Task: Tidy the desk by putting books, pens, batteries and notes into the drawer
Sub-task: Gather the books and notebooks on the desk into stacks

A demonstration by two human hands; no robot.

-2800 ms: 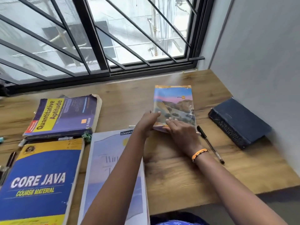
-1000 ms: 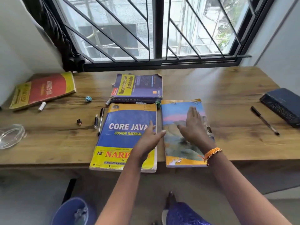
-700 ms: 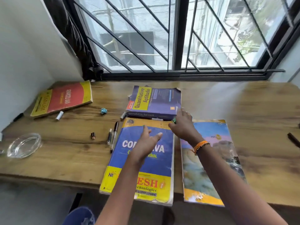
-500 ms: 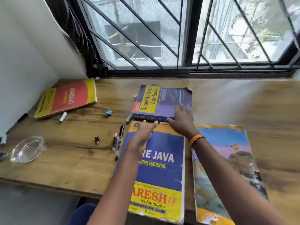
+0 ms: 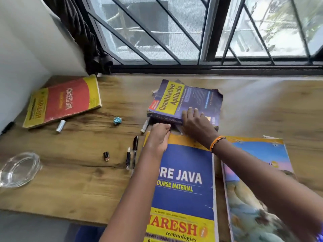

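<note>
The blue Core Java book [image 5: 183, 186] lies nearest on the counter [image 5: 78, 180]. Both hands have moved farther up to the purple book [image 5: 188, 100]: the left hand [image 5: 160, 137] curls at its near edge, the right hand [image 5: 197, 123] now lies spread on top.

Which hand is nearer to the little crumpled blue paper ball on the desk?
Left. The left hand is just right of the paper ball, at the Quantitative Aptitude book's near edge; the right hand lies farther right, on its cover.
</note>
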